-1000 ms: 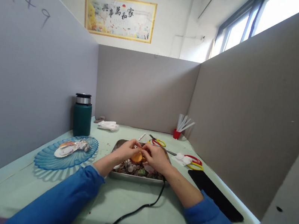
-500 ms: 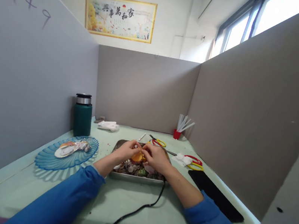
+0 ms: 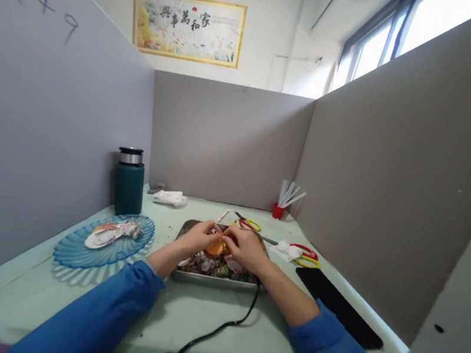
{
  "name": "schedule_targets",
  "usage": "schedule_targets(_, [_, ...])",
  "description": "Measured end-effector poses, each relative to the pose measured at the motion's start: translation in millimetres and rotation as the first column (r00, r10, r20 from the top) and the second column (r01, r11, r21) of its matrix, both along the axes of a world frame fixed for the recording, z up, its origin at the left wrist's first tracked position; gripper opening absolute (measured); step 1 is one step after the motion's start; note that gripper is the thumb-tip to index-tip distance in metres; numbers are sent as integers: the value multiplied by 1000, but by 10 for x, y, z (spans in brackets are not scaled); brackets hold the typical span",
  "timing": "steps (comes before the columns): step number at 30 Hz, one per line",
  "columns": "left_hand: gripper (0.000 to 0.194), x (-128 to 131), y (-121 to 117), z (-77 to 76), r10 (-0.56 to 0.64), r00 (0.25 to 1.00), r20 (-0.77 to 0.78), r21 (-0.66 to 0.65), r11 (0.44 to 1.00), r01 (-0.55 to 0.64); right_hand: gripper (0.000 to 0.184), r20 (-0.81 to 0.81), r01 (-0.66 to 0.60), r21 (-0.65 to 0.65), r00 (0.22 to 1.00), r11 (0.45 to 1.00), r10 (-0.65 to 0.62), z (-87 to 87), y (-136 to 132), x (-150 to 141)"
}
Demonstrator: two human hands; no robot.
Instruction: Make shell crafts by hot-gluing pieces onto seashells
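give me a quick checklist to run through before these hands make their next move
1. Left hand and right hand above the metal tray: ok, close together.
2. Firm grip between them: cannot tell, the hands hide it.
3. Black cord clear of the tray's front rim: not ok, it crosses there in view.
4. Blue plate apart from the tray: ok, to its left.
5. Green bottle upright: ok.
6. Red cup upright: ok.

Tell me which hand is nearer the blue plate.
Left. The left hand is over the metal tray, to the right of the blue plate; the right hand is over the same tray, farther right from the plate.
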State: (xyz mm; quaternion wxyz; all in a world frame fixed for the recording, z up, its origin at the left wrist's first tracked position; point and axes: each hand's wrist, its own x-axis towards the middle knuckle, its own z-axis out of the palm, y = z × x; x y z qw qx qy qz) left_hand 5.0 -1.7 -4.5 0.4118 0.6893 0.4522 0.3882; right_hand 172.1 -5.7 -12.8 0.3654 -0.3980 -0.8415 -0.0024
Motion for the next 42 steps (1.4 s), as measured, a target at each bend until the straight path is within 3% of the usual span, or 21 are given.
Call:
schedule_targets(17, [17, 2, -20, 34, 52, 998, -33, 78, 996, -50, 13, -4, -6, -5, 1000, 1000, 6, 2, -13, -3])
schedule_targets(42, [20, -16, 15, 2, 43, 997, -58, 79, 996, -39, 12, 3, -19, -10, 1000, 1000, 19, -3, -3, 1])
